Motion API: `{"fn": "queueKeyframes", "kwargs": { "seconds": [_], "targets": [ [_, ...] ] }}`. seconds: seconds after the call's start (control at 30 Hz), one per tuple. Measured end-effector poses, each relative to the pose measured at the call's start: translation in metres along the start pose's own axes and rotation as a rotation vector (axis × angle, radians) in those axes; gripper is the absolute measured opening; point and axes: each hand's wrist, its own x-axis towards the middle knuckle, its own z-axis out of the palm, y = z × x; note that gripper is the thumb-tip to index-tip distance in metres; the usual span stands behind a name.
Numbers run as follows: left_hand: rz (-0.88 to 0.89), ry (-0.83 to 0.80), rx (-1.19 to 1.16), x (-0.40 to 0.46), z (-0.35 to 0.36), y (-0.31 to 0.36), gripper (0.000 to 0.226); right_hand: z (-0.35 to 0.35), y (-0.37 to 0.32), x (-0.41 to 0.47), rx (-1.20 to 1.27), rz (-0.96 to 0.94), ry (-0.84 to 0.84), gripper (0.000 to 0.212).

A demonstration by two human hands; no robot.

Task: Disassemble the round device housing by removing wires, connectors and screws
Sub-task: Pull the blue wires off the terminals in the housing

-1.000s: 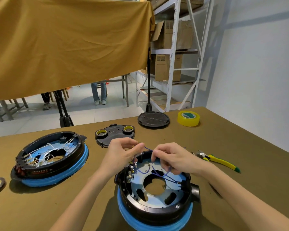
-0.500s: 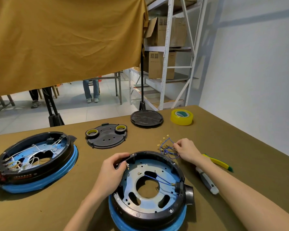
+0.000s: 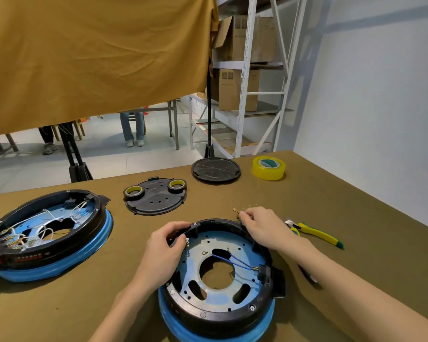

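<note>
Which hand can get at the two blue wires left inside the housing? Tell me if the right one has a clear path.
Probably yes. The right hand sits at the housing rim, and the blue wires lie exposed on the open plate, nothing covering them. The left hand grips the opposite rim.

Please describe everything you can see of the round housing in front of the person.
The round housing is a black plastic ring on a blue base, lying flat on the brown table with its inside open upward. Its pale metal floor has a central hole, oval slots and small holes. Two blue wires run to a connector at its right wall. The left hand grips its left rim; the right hand is at its far-right rim.
</note>
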Motion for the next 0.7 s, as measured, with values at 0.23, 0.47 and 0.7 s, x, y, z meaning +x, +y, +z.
{"fn": "queueKeyframes", "kwargs": {
  "seconds": [0.23,0.47,0.7],
  "targets": [
    [0.242,-0.077,0.496,-0.014,-0.004,0.022,0.031,0.026,0.005,-0.004,0.122,-0.052,0.048,0.054],
    [0.449,-0.437,0.537,-0.023,0.030,0.061,0.017,0.027,-0.007,0.007,0.177,-0.082,0.016,0.053],
    [0.469,-0.405,0.556,-0.017,0.055,0.057,0.011,0.030,-0.009,0.007,0.157,-0.072,0.009,0.050]
  ]
}}
